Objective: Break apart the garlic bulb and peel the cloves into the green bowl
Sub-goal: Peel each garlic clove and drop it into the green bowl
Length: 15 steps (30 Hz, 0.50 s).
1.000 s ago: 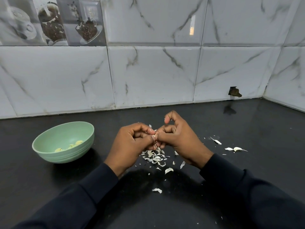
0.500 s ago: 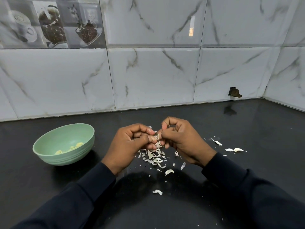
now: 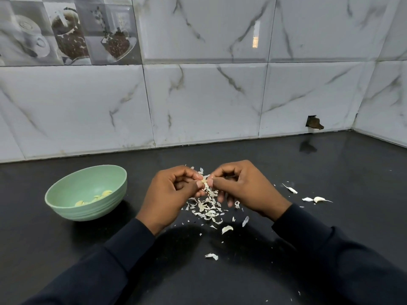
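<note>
A small garlic clove (image 3: 204, 180) is pinched between the fingertips of my left hand (image 3: 174, 194) and my right hand (image 3: 244, 188), a little above the black counter. Most of the clove is hidden by my fingers. Under my hands lies a heap of white garlic skins (image 3: 208, 209). The green bowl (image 3: 66, 206) stands to the left of my left hand, with a few peeled yellowish cloves (image 3: 97, 197) inside. Two unpeeled garlic pieces (image 3: 319, 199) lie to the right of my right hand.
The black counter (image 3: 330, 238) runs back to a marble-tiled wall (image 3: 198, 102), which turns a corner at the far right. A broken hole (image 3: 313, 124) shows in the tile near that corner. Loose skin flakes (image 3: 211, 256) are scattered toward me.
My right hand's fingers have curled down and closed in on the clove. Both hands have stayed together over the skin heap. The bowl has not moved.
</note>
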Each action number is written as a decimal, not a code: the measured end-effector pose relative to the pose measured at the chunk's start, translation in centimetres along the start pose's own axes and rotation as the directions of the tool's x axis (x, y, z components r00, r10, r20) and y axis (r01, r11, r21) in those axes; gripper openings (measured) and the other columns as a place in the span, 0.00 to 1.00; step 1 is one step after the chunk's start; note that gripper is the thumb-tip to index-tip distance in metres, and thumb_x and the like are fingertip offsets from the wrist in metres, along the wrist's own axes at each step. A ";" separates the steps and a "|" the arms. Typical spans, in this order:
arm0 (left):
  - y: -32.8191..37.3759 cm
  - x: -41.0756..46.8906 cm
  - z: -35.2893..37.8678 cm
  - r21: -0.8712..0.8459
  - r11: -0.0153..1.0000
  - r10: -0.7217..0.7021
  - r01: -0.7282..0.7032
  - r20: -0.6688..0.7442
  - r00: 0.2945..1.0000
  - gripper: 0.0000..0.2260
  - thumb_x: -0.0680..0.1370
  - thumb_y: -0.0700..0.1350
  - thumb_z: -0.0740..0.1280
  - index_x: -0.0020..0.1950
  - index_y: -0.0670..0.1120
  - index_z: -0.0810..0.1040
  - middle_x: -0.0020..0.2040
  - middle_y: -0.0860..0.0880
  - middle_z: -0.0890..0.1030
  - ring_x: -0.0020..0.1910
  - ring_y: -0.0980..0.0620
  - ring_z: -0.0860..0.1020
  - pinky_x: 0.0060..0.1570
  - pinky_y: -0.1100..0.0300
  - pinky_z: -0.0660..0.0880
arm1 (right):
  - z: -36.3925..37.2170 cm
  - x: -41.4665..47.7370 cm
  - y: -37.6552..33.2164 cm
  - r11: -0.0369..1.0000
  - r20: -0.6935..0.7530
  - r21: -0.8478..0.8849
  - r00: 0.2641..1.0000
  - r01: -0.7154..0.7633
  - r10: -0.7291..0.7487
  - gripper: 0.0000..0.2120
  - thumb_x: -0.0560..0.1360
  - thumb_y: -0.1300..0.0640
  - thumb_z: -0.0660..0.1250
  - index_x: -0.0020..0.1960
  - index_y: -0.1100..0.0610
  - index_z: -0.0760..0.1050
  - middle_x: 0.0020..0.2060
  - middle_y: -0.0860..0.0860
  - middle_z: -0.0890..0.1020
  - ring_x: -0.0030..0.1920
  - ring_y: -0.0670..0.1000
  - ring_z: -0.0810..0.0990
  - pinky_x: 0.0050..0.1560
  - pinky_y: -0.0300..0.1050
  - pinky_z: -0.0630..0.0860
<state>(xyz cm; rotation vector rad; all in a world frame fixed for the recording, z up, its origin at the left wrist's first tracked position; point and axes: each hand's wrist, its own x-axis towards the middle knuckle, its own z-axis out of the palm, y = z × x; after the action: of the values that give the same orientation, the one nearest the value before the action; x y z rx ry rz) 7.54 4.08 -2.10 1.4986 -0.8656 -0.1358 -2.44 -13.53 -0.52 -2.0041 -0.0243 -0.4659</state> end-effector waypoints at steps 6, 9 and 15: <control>0.8 -0.5 0.5 0.392 0.899 0.213 -0.196 0.000 0.977 0.07 0.74 0.36 0.74 0.41 0.48 0.84 0.33 0.53 0.83 0.32 0.57 0.82 0.34 0.70 0.74 | 0.2 0.0 0.3 0.993 0.008 -0.112 1.000 -0.022 0.023 0.06 0.78 0.58 0.72 0.45 0.59 0.84 0.31 0.55 0.85 0.28 0.52 0.82 0.35 0.52 0.79; 1.0 -0.6 0.7 0.463 0.845 0.289 -0.266 0.023 0.957 0.11 0.73 0.36 0.74 0.41 0.53 0.83 0.34 0.55 0.83 0.35 0.57 0.81 0.36 0.71 0.73 | 0.4 0.0 0.2 0.990 0.006 -0.138 1.000 -0.019 0.020 0.06 0.76 0.61 0.72 0.41 0.61 0.83 0.29 0.57 0.84 0.29 0.54 0.82 0.35 0.47 0.80; 1.1 -0.5 0.5 0.350 0.913 0.216 -0.207 0.014 0.976 0.08 0.73 0.35 0.75 0.41 0.48 0.85 0.33 0.54 0.83 0.32 0.60 0.80 0.34 0.71 0.72 | 0.3 0.1 0.5 0.999 0.007 -0.037 0.999 -0.039 0.039 0.08 0.77 0.62 0.72 0.40 0.64 0.82 0.30 0.59 0.83 0.30 0.56 0.82 0.32 0.44 0.79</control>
<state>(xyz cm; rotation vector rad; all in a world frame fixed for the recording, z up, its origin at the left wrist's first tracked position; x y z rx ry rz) 6.45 4.13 -1.41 1.7188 -1.0662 0.2085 -2.09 -13.48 -1.01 -2.0388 0.0190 -0.4364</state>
